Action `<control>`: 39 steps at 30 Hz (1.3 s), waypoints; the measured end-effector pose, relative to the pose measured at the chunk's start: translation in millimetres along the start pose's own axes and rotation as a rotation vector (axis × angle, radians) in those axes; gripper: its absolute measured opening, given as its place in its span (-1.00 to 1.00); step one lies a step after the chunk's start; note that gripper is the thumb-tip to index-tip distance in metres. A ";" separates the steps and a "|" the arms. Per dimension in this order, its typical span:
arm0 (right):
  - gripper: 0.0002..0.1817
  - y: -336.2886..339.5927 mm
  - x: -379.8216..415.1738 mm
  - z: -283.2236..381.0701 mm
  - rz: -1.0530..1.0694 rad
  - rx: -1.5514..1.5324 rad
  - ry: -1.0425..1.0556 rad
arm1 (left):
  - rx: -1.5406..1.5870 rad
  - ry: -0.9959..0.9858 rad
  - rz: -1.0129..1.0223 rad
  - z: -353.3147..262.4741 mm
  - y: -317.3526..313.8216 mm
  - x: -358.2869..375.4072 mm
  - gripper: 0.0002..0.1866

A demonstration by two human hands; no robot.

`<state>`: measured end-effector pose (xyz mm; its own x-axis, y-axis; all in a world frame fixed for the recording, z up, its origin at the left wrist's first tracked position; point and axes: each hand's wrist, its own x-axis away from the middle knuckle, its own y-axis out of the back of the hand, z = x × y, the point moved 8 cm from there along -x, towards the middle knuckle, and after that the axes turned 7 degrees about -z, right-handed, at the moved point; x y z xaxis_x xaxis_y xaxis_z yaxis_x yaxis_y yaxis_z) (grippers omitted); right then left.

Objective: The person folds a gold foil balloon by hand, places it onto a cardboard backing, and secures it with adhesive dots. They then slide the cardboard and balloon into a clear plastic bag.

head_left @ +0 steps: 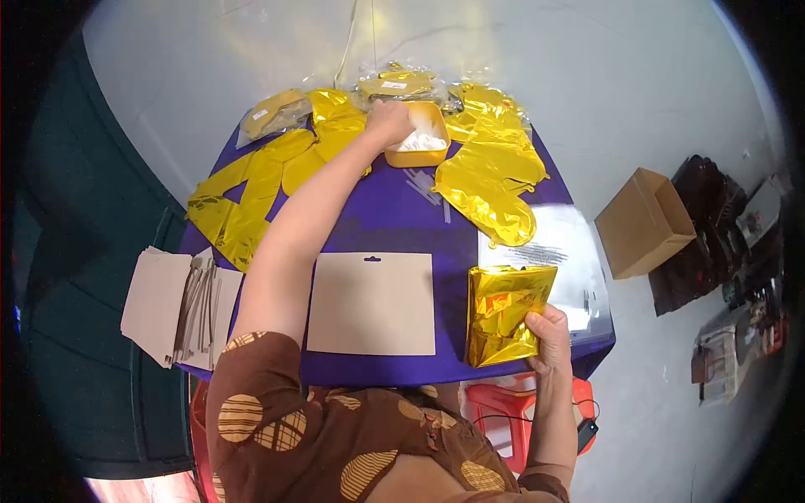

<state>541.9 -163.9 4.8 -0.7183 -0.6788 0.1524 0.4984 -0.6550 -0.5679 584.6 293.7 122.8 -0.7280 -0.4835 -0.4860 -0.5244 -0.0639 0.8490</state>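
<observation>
My left hand (389, 123) reaches to the back of the table, at the left rim of a yellow tub (417, 158). Its fingers look curled, and whatever they hold is hidden. Small white pieces (426, 142) lie inside the tub. At the front right, my right hand (549, 337) grips a folded gold foil balloon (503, 323), thumb on top, fingers beneath. Between my arms lies a flat beige card (371, 306) with a hanging slot at its top edge.
Gold foil balloons (495, 163) spread over the purple tablecloth (386, 218), with bagged ones (272, 116) behind. Clear straws (423, 186) lie below the tub. Cards (155, 302) stack at left; a printed sheet (553, 243) is at right. A cardboard box (641, 226) stands beyond the table.
</observation>
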 end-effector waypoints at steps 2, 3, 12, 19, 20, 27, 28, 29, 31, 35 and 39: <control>-0.58 -0.6 0.1 -0.1 -0.007 -0.006 0.003 | -0.229 -0.012 0.011 -15.6 5.3 1.0 -0.78; -0.58 -0.1 0.2 -0.2 -0.009 -0.006 0.006 | -0.250 0.003 0.011 -13.0 -2.6 -1.7 -0.78; -0.57 1.2 -0.3 -1.0 -0.001 -0.001 0.011 | 0.744 0.333 -0.230 48.0 -13.0 -21.0 -0.78; -0.56 -2.6 -0.8 1.6 0.010 0.031 0.028 | 1.229 0.468 0.022 18.3 47.2 46.0 -0.87; -0.56 -2.2 -0.3 1.9 0.004 0.045 0.025 | 1.204 0.474 0.118 10.3 52.6 65.3 -0.86; -0.65 -13.6 2.0 13.5 -0.009 0.173 0.002 | 0.697 0.119 0.514 -46.9 86.4 229.5 -0.84; -0.65 -24.9 2.7 17.0 0.011 0.233 -0.022 | 0.659 0.103 0.527 -44.8 78.8 245.4 -0.83; -0.65 -38.5 3.2 21.3 0.031 0.291 -0.043 | 0.649 0.124 0.541 -41.6 73.4 259.4 -0.83; -0.68 -69.5 1.6 25.1 0.094 0.393 -0.098 | 0.633 0.166 0.572 -40.2 70.0 281.6 -0.81; -0.79 -125.9 -19.7 11.6 0.281 0.635 -0.164 | 0.591 0.010 0.405 -25.1 89.1 293.0 -0.78; -0.87 -179.0 -45.5 -16.4 0.530 0.816 -0.306 | 0.707 0.188 0.016 22.7 151.2 302.5 -0.78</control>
<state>477.4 -10.4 86.3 -0.2109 -0.9282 0.3066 0.9773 -0.1942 0.0844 275.0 157.6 99.4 -0.6828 -0.6257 -0.3772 -0.7207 0.4921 0.4884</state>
